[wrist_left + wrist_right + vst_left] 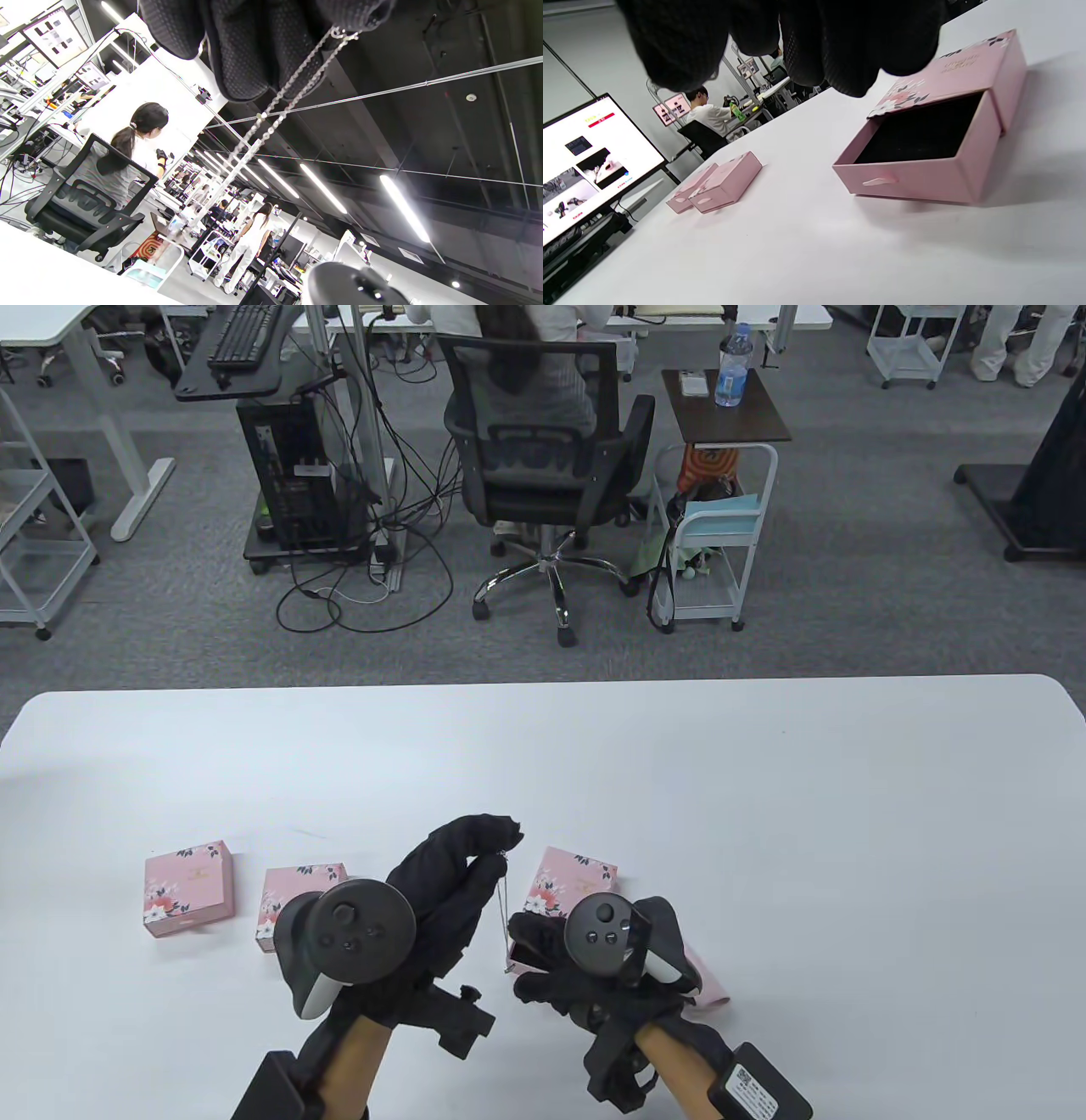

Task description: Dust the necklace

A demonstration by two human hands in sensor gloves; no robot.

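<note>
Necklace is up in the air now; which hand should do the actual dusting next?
Probably the right hand: it appears to hold nothing, beside the open drawer box. The left hand pinches the necklace, dangling above the table.

Fine shiny metal necklace [271,114], matt pink card box [937,140], smooth white table [764,831], black mesh-cloth gloves.
</note>
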